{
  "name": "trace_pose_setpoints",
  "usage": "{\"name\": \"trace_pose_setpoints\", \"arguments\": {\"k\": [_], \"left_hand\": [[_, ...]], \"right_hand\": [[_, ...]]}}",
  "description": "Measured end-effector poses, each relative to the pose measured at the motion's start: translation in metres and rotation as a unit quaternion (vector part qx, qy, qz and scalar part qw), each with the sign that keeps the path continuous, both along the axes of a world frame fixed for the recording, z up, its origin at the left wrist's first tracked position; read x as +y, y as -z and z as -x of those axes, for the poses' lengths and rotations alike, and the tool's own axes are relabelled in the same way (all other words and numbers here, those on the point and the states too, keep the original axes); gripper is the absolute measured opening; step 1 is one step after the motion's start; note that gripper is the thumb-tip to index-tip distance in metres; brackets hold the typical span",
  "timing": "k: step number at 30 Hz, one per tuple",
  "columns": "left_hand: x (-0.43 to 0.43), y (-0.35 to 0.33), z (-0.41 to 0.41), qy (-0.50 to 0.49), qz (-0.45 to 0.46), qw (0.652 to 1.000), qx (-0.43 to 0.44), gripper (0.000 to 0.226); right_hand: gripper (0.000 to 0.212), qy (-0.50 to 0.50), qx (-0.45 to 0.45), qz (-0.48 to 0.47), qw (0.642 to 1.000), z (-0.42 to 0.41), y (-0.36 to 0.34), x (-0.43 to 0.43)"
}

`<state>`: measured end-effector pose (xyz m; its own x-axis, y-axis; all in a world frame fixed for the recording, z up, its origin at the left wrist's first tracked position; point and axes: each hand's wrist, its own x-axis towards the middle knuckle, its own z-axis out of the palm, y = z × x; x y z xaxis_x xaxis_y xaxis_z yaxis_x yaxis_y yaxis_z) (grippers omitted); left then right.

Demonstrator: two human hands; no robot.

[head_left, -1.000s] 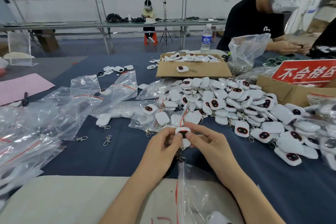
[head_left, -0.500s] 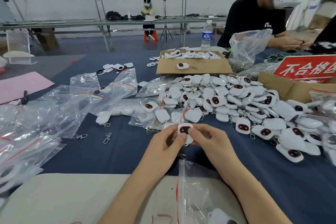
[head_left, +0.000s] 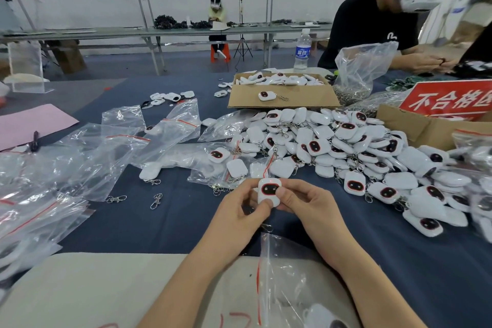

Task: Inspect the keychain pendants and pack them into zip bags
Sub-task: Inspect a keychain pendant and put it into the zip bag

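Note:
A white keychain pendant point(head_left: 269, 189) with a dark oval face is held upright above the blue table, face towards me. My left hand point(head_left: 239, 210) pinches its lower left edge with the thumb on the front. My right hand point(head_left: 306, 202) pinches its right side, thumb over the face's edge. Its metal clasp point(head_left: 267, 227) hangs below, between my wrists. A big pile of like pendants point(head_left: 346, 152) lies to the right. An open zip bag point(head_left: 287, 282) with a red seal line lies near my right forearm.
Several empty zip bags point(head_left: 87, 157) spread over the left of the table, with loose clasps point(head_left: 155, 200) beside them. A cardboard box point(head_left: 282, 96) of pendants stands behind the pile. A red sign point(head_left: 450, 100) and another box sit at right. A person works opposite.
Both hands have tilted the pendant up, so its dark face now points more fully at me. The view has shifted slightly; the hands stay in the same spot.

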<state>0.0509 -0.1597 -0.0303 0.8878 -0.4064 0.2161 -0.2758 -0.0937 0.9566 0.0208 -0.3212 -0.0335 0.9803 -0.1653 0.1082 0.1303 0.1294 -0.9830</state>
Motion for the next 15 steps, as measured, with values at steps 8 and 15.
{"name": "trace_pose_setpoints", "arguments": {"k": [8, 15], "left_hand": [[-0.003, 0.010, -0.001, -0.156, -0.115, 0.971, -0.142, 0.020], [-0.003, 0.009, 0.001, -0.152, -0.114, 0.966, -0.172, 0.035]], "right_hand": [[0.028, 0.009, -0.025, 0.049, 0.998, -0.002, 0.001, 0.007], [0.008, 0.000, -0.036, 0.005, 0.999, 0.001, 0.000, 0.004]]}}
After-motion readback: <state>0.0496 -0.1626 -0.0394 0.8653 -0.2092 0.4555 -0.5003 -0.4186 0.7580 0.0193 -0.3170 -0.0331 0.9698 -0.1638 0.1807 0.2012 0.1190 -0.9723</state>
